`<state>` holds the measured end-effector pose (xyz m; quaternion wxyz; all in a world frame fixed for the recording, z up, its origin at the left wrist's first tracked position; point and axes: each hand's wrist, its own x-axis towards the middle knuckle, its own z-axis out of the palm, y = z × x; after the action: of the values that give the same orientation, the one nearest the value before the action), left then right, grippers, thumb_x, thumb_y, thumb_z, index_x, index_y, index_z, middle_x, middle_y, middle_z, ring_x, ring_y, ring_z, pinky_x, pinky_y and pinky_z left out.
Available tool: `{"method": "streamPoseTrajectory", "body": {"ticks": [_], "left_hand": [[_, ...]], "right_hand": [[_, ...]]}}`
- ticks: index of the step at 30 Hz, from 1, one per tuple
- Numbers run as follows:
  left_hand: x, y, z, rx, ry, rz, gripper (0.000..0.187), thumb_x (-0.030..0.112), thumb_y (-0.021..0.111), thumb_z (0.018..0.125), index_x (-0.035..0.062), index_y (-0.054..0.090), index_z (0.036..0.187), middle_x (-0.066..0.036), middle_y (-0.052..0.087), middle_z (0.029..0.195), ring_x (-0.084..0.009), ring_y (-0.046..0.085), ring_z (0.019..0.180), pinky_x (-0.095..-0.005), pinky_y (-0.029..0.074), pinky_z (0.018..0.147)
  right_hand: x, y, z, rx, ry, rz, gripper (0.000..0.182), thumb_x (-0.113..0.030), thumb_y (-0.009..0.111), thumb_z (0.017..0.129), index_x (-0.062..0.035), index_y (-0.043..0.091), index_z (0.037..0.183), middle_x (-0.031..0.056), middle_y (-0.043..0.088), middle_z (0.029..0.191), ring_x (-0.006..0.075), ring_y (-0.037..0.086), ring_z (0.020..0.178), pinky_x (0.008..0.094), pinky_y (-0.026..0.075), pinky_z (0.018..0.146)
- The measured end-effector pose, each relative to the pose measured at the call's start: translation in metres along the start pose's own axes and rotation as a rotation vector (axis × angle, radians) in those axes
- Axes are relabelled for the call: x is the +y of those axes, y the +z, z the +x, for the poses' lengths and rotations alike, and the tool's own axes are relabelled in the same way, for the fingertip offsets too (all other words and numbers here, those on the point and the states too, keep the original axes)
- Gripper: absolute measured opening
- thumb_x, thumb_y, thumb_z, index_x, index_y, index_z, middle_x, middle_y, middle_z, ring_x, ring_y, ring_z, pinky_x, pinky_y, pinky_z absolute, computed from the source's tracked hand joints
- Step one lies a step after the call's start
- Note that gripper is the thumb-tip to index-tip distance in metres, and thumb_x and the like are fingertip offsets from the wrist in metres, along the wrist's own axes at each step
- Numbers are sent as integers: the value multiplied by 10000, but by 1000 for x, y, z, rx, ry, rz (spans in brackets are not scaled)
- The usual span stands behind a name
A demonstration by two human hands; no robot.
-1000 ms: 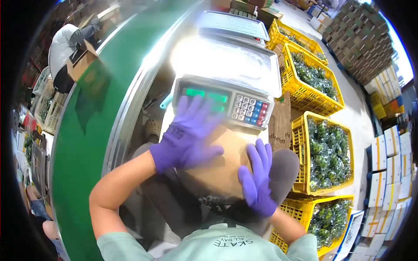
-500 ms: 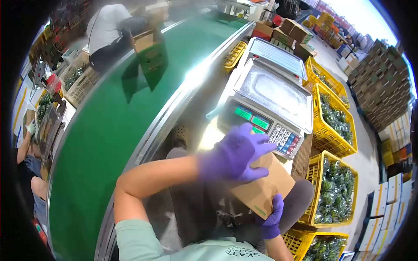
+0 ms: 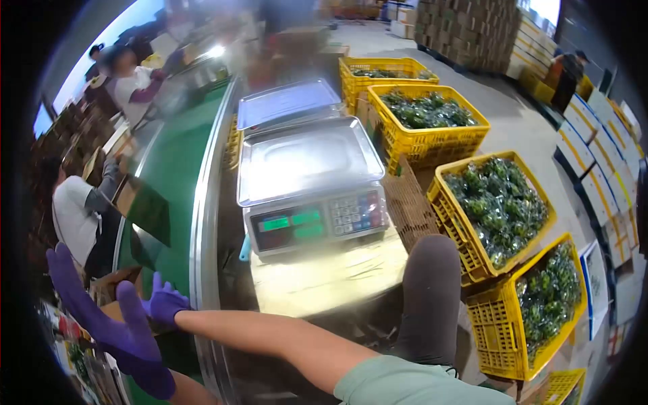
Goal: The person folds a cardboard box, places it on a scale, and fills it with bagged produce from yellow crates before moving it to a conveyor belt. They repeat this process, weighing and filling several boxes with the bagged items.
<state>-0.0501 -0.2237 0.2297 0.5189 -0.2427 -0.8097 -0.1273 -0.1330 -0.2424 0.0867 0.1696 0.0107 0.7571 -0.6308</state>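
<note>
My left hand (image 3: 111, 320), in a purple glove, is at the lower left with its fingers stretched upward and thumb apart. My right arm reaches across to the green conveyor belt (image 3: 179, 155). At the end of it, my right hand (image 3: 164, 302), gloved in purple too, has its fingers spread. Between and behind the two hands shows a brown cardboard box (image 3: 121, 280) on the belt, partly hidden by the left hand. Both hands are open beside this box. A digital scale (image 3: 310, 162) with a bare metal pan stands in front of me, its display lit green.
Another open carton (image 3: 145, 209) sits farther up the belt, by a person in a white shirt (image 3: 71, 216). A second person (image 3: 131, 88) stands beyond. Behind the first scale is another scale (image 3: 290, 104). Yellow crates (image 3: 472, 270) of bagged greens line the right, near stacked white boxes (image 3: 594, 162).
My view has turned left. The cardboard box and both hands have gone from my lap to the belt on the left, and the hands have opened away from the box.
</note>
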Motion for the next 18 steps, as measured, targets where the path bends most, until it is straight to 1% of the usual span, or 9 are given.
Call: {"method": "streamPoseTrajectory", "body": {"ticks": [1, 3, 5, 6, 8, 12, 14, 16, 18], "left_hand": [[6, 6, -3, -42, 1, 13, 639, 365, 486, 948, -4, 318, 1443, -179, 336, 1480, -318, 345, 1352, -439, 293, 1094], [19, 16, -13, -135, -49, -33, 669, 421, 485, 934, 9, 331, 1438, -181, 336, 1478, -325, 342, 1354, -465, 293, 1090], [37, 21, -11, -168, 69, -5, 708, 470, 498, 904, 19, 349, 1428, -196, 329, 1478, -368, 341, 1351, -513, 301, 1079], [44, 25, -13, -171, 63, -15, 708, 470, 498, 904, 19, 349, 1428, -196, 329, 1478, -368, 341, 1351, -513, 301, 1079], [56, 31, -20, -233, 30, -66, 736, 501, 501, 888, 27, 349, 1431, -208, 334, 1472, -391, 328, 1357, -512, 285, 1089], [80, 59, -26, -359, 4, -182, 764, 533, 510, 869, 36, 359, 1430, -234, 318, 1472, -402, 300, 1370, -522, 265, 1099], [105, 75, -19, -376, -34, -253, 747, 434, 619, 818, 51, 386, 1415, -233, 325, 1465, -420, 284, 1371, -528, 259, 1102], [137, 86, -4, -420, 98, -367, 769, 308, 722, 728, 65, 418, 1391, -225, 348, 1449, -432, 288, 1360, -525, 249, 1105], [164, 93, 12, -411, 176, -406, 775, 270, 741, 692, 67, 436, 1376, -228, 358, 1439, -438, 299, 1349, -524, 255, 1100]], "right_hand": [[5, -9, 3, 16, 6, 14, 1081, -741, 558, 743, -32, 190, 1470, 298, 350, 1410, 437, 391, 1286, 520, 325, 1046], [24, -34, 6, -3, -347, 16, 1004, -687, 584, 766, -35, 248, 1453, 296, 361, 1404, 431, 393, 1286, 497, 325, 1056], [39, -75, -2, -29, -696, -4, 928, -632, 610, 790, -38, 307, 1435, 294, 372, 1397, 424, 394, 1286, 474, 326, 1065], [29, -156, -47, -25, -722, -32, 828, -529, 642, 819, -3, 367, 1396, 303, 363, 1400, 418, 389, 1292, 443, 337, 1070], [55, -280, -78, 311, -722, -261, 712, -424, 654, 836, 15, 398, 1334, 295, 431, 1297, 391, 443, 1209, 436, 391, 1004], [188, -516, -174, 1163, -380, -605, 377, -279, 648, 858, 36, 607, 1061, 234, 641, 972, 382, 612, 910, 421, 486, 817], [300, -551, -206, 1080, 94, -639, 618, -423, 650, 845, 63, 521, 1206, 323, 573, 1149, 441, 551, 1101, 445, 448, 926], [382, -539, -222, 1057, 131, -782, 749, -471, 658, 825, 64, 443, 1302, 348, 532, 1203, 457, 517, 1152, 452, 431, 956], [463, -545, -212, 964, 281, -398, 712, -472, 660, 823, 68, 505, 1261, 320, 574, 1164, 430, 548, 1129, 444, 441, 944]]}}
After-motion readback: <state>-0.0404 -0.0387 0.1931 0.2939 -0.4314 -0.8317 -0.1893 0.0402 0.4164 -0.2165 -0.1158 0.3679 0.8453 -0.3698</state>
